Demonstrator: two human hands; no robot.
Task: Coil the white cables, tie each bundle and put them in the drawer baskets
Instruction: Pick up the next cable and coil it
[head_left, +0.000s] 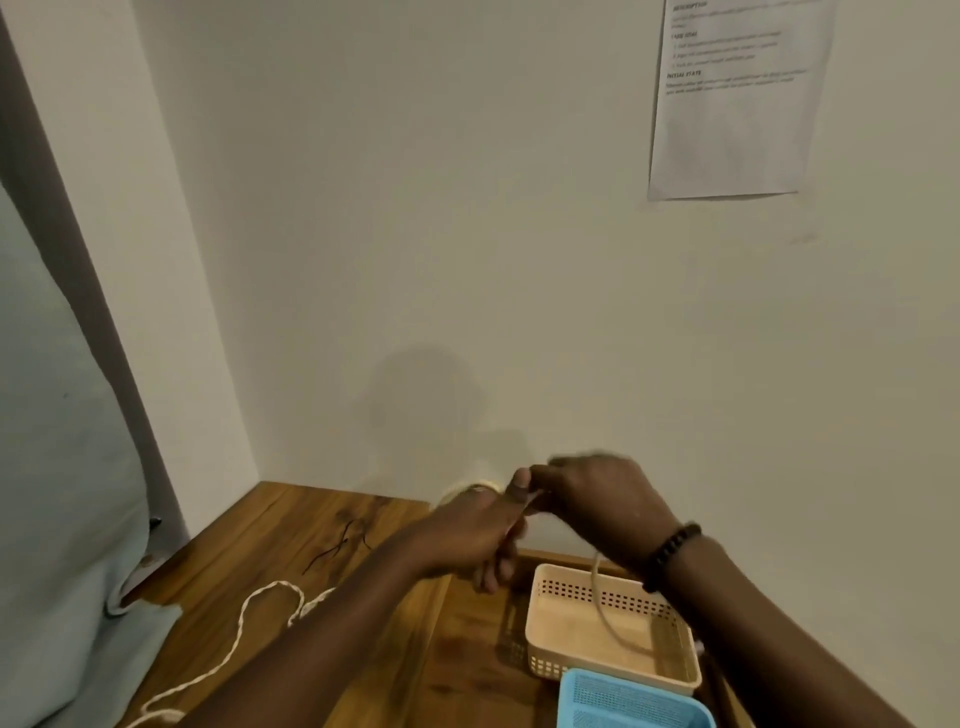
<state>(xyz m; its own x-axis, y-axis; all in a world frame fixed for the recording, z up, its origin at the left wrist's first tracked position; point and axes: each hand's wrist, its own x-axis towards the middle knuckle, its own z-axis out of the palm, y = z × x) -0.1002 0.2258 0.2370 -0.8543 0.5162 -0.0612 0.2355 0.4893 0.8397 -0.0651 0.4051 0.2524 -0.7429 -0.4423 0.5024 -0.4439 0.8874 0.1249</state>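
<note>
Above the cream basket (613, 631), the left hand (467, 540) and right hand (597, 504) meet fingertip to fingertip, pinching a white cable (605, 608) that droops into it, while another cable (244, 623) trails across the wooden surface (291, 535) left of it.

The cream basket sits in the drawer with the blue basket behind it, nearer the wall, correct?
Not quite. The head view shows the blue basket in front of the cream basket, nearer the person; the cream one is nearer the wall. Both do sit in the drawer.
</note>
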